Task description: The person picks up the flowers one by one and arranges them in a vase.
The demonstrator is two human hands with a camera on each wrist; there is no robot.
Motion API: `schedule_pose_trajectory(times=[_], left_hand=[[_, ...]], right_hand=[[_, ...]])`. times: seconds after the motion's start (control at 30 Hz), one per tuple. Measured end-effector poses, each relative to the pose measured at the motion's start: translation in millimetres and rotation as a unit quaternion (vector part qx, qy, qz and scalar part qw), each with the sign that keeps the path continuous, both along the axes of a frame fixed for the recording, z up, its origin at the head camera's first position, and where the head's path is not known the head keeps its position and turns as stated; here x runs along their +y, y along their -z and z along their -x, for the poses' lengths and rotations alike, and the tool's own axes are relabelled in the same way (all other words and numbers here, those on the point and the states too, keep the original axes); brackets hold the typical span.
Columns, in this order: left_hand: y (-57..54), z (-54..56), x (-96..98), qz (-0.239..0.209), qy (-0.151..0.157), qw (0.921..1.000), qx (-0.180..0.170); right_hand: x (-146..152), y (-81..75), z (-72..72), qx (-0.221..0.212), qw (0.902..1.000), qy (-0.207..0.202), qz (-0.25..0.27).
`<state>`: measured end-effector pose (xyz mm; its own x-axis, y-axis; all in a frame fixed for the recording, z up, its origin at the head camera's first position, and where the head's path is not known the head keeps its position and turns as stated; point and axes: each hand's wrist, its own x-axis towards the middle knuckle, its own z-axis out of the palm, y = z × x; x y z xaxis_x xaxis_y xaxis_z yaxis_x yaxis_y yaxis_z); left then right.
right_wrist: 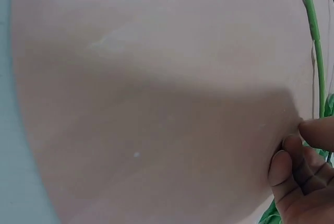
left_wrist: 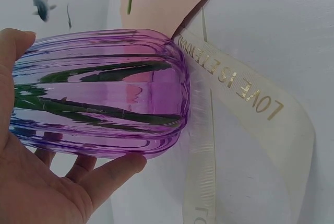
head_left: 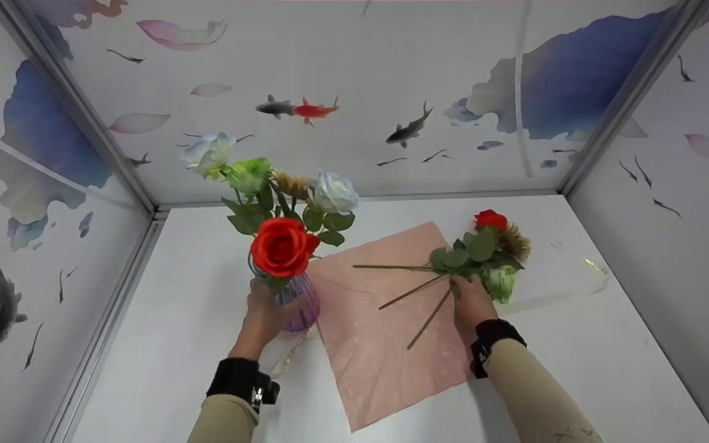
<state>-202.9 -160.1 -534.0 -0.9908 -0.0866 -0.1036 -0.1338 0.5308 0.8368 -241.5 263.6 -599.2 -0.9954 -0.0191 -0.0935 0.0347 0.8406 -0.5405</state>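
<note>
My left hand [head_left: 271, 311] grips a ribbed purple glass vase [head_left: 305, 301], thumb and fingers wrapped around its side. Green stems [left_wrist: 99, 110] show through the glass in the left wrist view. The vase bears a large red rose [head_left: 282, 247], white roses [head_left: 334, 193], a green bloom [head_left: 248, 175] and a brownish flower [head_left: 292, 184]. My right hand [head_left: 471, 300] holds the stems below a small bunch with a red flower [head_left: 490, 219], a brown bloom [head_left: 514, 241] and a green one [head_left: 501, 283]. In the right wrist view, its curled fingertips [right_wrist: 282, 167] partly hide the hold.
Pink wrapping paper [head_left: 385, 357] lies beneath the bunch's stems, its left edge beside the vase. A cream ribbon with gold lettering [left_wrist: 250, 91] lies by the vase base. Another ribbon [head_left: 594, 274] lies at the table's right. Printed panels [head_left: 391, 166] enclose the white table [head_left: 613, 369].
</note>
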Motion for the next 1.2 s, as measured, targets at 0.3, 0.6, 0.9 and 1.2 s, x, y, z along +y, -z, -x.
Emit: schedule_pose_trajectory(times=[0.3, 0.6, 0.9, 1.2], left_hand=[[1.4, -0.7, -0.1, 0.007, -0.003, 0.9993, 0.036], [-0.7, 0.3, -0.9, 0.004, 0.000, 0.9999, -0.012], [-0.3, 1.1, -1.2, -0.004, 0.001, 0.9998, -0.017], [0.6, 1.3, -1.1, 0.007, 0.002, 0.9995, -0.031]], right_hand=[[4.3, 5.8, -6.0, 0.069, 0.9972, -0.023, 0.016], [8.9, 9.3, -2.8, 0.059, 0.9974, -0.003, 0.042], [7.7, -3.6, 0.6, 0.030, 0.9988, -0.017, 0.036], [5.2, -3.3, 3.5, 0.039, 0.9985, -0.038, -0.006]])
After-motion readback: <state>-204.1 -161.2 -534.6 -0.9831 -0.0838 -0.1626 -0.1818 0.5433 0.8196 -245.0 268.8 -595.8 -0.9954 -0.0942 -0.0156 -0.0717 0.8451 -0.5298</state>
